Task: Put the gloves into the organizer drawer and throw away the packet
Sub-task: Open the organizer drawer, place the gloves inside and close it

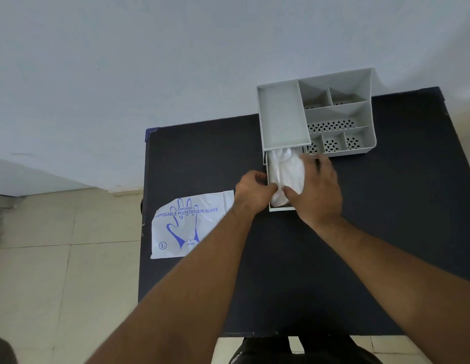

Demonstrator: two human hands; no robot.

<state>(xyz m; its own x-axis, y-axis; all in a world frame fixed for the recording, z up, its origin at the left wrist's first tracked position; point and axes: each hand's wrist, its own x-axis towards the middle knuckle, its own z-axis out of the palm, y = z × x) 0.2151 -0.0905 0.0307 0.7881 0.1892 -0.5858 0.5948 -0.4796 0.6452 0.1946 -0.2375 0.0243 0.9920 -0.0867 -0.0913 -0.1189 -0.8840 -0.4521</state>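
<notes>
A grey organizer (284,114) stands at the far right of the dark table, its drawer (281,208) pulled out toward me. A bundle of white plastic gloves (287,170) lies inside the drawer. My left hand (252,191) pinches the near left end of the bundle at the drawer's left wall. My right hand (318,190) lies over the bundle's right side, thumb pressing the near end. The flat white packet (186,224), printed with a blue hand and "disposable polyethylene gloves", lies on the table's left edge, partly under my left forearm.
The dark table (386,232) stands against a pale wall (149,61). The organizer's open compartments (333,124) with perforated floors sit right of the drawer housing. Tiled floor (57,258) shows to the left, below the table's edge.
</notes>
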